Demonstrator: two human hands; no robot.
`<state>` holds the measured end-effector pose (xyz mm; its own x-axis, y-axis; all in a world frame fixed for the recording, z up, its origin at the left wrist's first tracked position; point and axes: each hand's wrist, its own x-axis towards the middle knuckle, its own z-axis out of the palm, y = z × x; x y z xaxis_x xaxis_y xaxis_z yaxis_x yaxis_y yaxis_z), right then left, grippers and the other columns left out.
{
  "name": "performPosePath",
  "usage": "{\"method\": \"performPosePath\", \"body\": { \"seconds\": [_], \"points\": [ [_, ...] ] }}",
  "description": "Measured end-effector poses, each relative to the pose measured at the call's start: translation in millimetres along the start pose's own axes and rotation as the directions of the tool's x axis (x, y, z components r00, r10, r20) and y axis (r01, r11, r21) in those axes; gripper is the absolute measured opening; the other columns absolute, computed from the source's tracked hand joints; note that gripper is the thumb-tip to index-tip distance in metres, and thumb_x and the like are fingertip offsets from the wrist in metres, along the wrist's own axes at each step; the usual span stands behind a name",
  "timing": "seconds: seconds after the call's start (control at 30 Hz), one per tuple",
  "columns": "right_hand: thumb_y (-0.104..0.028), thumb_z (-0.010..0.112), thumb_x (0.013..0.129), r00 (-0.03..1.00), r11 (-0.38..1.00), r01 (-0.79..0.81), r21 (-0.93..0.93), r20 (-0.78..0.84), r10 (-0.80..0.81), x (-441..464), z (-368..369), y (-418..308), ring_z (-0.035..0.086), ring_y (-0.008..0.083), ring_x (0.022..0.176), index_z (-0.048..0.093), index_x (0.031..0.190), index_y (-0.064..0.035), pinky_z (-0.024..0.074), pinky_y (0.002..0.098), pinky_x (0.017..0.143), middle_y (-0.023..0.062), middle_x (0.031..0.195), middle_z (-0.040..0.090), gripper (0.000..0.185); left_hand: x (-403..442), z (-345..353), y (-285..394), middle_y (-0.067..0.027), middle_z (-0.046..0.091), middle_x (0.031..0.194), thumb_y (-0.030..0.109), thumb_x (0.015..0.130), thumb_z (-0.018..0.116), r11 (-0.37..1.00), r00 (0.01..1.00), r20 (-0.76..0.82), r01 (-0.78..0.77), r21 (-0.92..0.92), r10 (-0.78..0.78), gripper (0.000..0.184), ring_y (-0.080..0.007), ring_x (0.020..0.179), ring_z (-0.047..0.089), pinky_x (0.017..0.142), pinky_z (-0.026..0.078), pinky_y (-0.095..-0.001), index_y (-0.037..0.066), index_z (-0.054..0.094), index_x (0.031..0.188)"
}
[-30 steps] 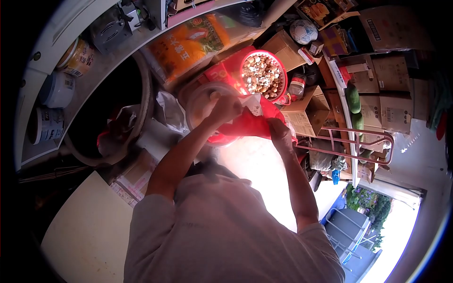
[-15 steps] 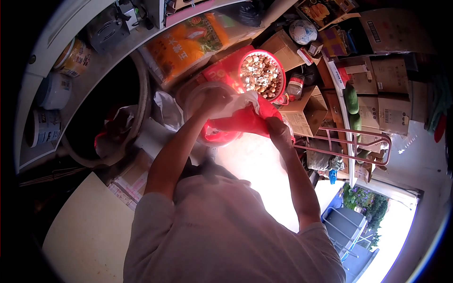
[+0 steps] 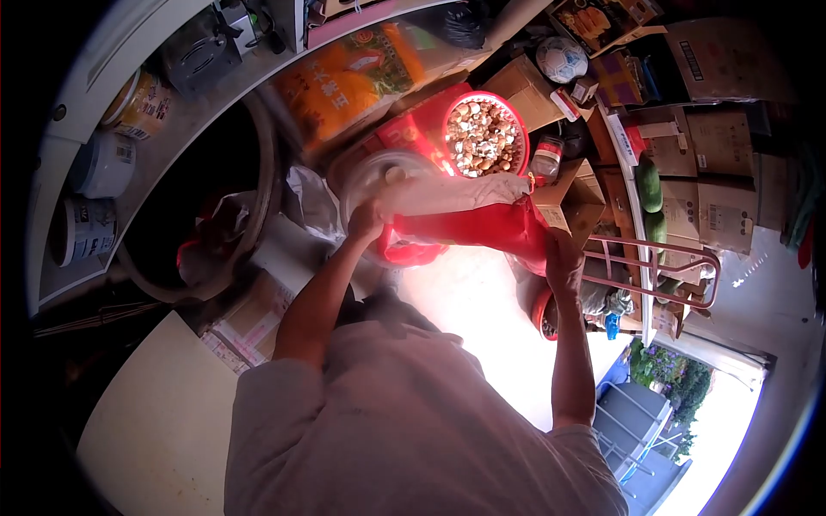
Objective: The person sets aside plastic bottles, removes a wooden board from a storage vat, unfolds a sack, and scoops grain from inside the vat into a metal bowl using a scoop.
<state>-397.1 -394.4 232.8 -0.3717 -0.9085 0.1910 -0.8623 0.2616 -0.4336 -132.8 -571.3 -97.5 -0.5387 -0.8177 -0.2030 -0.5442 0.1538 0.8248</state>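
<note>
A red plastic bag (image 3: 482,225) with a pale, translucent upper part is stretched sideways between my two hands. My left hand (image 3: 367,221) is closed on its left end, and my right hand (image 3: 564,258) grips the right end with fingers wrapped round it. Behind my left hand is a round translucent container (image 3: 366,172), partly hidden by the bag; a small pale round thing shows at its top. Just beyond the bag stands a red basket (image 3: 524,142) filled with small brown-and-white pieces, perhaps cut mushrooms or nuts; I cannot tell which.
An open cardboard box (image 3: 572,199) and a clear jar with a red lid (image 3: 546,159) stand at the right, near a pinkish metal hand-truck frame (image 3: 714,267). A large dark barrel (image 3: 258,172) is on the left. An orange sack (image 3: 353,77) lies at the back.
My hands have moved apart, the right one outward and down, pulling the bag wide. My left hand has come out from over the container to the bag's left end.
</note>
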Motion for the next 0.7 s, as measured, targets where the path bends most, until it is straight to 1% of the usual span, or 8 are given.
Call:
{"method": "performPosePath", "body": {
  "seconds": [0.07,0.13,0.23,0.33,0.4,0.47,0.53,0.7],
  "points": [
    [-0.008,0.055,0.089,0.999,0.999,-0.033,-0.010,0.015,0.033,3,-22,-15,0.067,0.0262,0.077,0.063,0.099,-0.0019,0.0515,0.0330,0.068,0.0156,0.088,0.067,0.014,-6,-4,-10,-0.0181,0.065,0.104,0.019,0.085,0.053,0.984,0.984,-0.013,0.176,-0.027,-0.176,0.025,-0.0374,0.096,0.062,0.081,0.050,-0.0471,0.012,0.061,0.108],
    [-0.007,0.056,0.088,0.996,0.990,-0.082,-0.116,-0.029,0.079,3,-41,-29,0.067,0.0262,0.076,0.063,0.098,-0.0014,0.0516,0.0327,0.066,0.0161,0.088,0.067,0.013,-1,37,-78,-0.0189,0.065,0.101,0.016,0.084,0.051,0.966,0.983,-0.053,0.164,-0.199,-0.178,0.024,-0.0376,0.095,0.062,0.081,0.050,-0.0472,0.009,0.063,0.104],
    [-0.003,0.057,0.087,1.000,0.992,0.007,-0.127,-0.026,-0.010,-3,-18,-28,0.066,0.0286,0.075,0.062,0.094,-0.0010,0.0509,0.0339,0.065,0.0167,0.083,0.066,0.009,-15,31,-82,-0.0202,0.066,0.099,0.018,0.083,0.051,0.988,0.981,-0.134,0.132,-0.078,-0.141,0.025,-0.0381,0.095,0.062,0.082,0.049,-0.0463,0.005,0.064,0.099],
    [-0.004,0.057,0.089,0.999,0.995,0.001,-0.101,-0.039,-0.005,-14,30,-7,0.063,0.0328,0.071,0.061,0.092,-0.0016,0.0493,0.0367,0.062,0.0173,0.080,0.064,0.006,-22,42,-74,-0.0222,0.065,0.098,0.023,0.083,0.052,0.932,0.920,0.154,0.360,0.032,-0.361,0.027,-0.0389,0.096,0.061,0.083,0.049,-0.0452,0.002,0.065,0.094],
    [-0.006,0.056,0.090,0.985,0.989,-0.052,-0.139,-0.172,0.027,-8,36,-15,0.062,0.0355,0.071,0.061,0.092,-0.0013,0.0490,0.0381,0.062,0.0180,0.080,0.063,0.007,-35,44,-67,-0.0242,0.065,0.098,0.027,0.085,0.051,0.954,0.933,0.206,0.300,0.005,-0.295,0.031,-0.0393,0.098,0.061,0.084,0.049,-0.0443,0.001,0.065,0.095],
    [-0.007,0.057,0.089,0.994,0.990,-0.098,-0.098,0.034,0.102,-15,36,-9,0.063,0.0339,0.071,0.062,0.092,-0.0008,0.0492,0.0382,0.062,0.0173,0.082,0.064,0.008,-46,69,-81,-0.0235,0.065,0.098,0.028,0.085,0.051,0.935,0.936,0.129,0.342,-0.099,-0.328,0.032,-0.0385,0.098,0.062,0.085,0.049,-0.0439,0.003,0.065,0.099],
    [-0.007,0.058,0.089,0.995,0.990,-0.091,-0.109,-0.043,0.087,-20,35,5,0.064,0.0326,0.072,0.062,0.093,-0.0012,0.0493,0.0380,0.063,0.0167,0.082,0.064,0.008,-46,55,-62,-0.0227,0.064,0.102,0.023,0.079,0.056,0.896,0.875,0.312,0.425,-0.132,-0.369,0.034,-0.0373,0.101,0.061,0.087,0.049,-0.0421,0.002,0.060,0.106],
    [-0.011,0.059,0.089,0.997,0.987,-0.043,-0.154,-0.065,0.033,-18,24,-24,0.062,0.0266,0.063,0.063,0.093,-0.0039,0.0477,0.0357,0.058,0.0171,0.075,0.063,0.008,-54,80,-80,-0.0254,0.061,0.108,0.018,0.073,0.058,0.917,0.911,0.224,0.379,-0.122,-0.347,0.041,-0.0390,0.105,0.058,0.090,0.048,-0.0409,-0.001,0.058,0.109]
  ]
}}
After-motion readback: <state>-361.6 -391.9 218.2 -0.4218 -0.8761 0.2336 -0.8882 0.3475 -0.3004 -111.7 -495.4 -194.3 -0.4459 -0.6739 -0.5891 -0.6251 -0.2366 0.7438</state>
